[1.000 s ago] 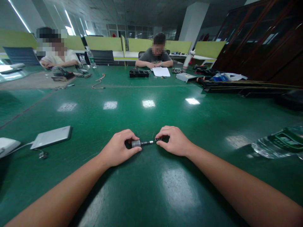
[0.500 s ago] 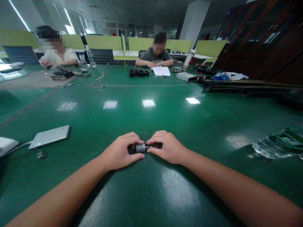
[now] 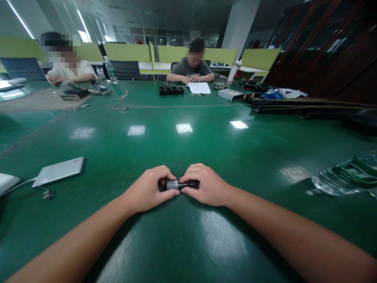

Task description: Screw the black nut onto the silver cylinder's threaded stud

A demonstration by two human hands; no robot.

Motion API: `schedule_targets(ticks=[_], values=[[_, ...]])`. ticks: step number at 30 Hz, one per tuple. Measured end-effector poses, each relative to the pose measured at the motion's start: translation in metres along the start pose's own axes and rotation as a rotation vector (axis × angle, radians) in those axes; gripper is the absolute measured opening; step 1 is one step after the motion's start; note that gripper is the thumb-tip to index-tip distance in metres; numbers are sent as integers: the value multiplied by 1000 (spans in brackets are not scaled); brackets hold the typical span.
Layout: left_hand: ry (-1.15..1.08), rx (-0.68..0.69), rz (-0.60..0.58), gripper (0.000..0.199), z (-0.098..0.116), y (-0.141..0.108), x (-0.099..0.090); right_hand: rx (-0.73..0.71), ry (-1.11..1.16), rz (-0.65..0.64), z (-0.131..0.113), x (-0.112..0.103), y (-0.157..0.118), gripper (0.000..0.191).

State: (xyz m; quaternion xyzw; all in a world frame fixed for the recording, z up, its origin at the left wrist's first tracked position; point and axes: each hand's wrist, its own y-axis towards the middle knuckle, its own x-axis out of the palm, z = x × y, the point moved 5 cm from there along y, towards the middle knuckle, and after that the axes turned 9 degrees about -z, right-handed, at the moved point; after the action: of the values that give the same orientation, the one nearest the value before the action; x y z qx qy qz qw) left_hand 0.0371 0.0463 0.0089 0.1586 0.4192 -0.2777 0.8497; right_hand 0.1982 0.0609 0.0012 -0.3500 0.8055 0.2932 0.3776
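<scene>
A small silver metal cylinder (image 3: 172, 184) with a thin dark, ridged shaft (image 3: 185, 184) on its right side lies level, low over the green table (image 3: 165, 145). My left hand (image 3: 153, 188) closes thumb and fingers round the cylinder. From the other side, my right hand (image 3: 206, 184) has its thumb and fingers about the shaft. The fingertips of both hands nearly meet between the two parts. The far end of the shaft is in shadow within my right hand.
At the left lie a flat silver box (image 3: 59, 171) with a cable and a white device (image 3: 8, 181). A water bottle (image 3: 347, 177) lies at the right. Across the table sit two people, near a black tray (image 3: 171, 90), white paper (image 3: 199, 87) and a cord (image 3: 120, 101).
The view has shifted slightly. More of the ridged shaft shows between my hands, while both hands keep nearly the same place and grip.
</scene>
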Motion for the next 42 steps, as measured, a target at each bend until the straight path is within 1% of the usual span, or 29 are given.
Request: schedule_targets(ticks=[12, 21, 42], values=[[4, 3, 4, 19, 0, 0, 1, -14, 12, 1, -1, -2, 0, 13], [14, 0, 14, 19, 0, 0, 0, 10, 2, -5, -1, -4, 0, 12], [17, -10, -7, 20, -2, 0, 1, 14, 10, -19, 1, -4, -1, 11]])
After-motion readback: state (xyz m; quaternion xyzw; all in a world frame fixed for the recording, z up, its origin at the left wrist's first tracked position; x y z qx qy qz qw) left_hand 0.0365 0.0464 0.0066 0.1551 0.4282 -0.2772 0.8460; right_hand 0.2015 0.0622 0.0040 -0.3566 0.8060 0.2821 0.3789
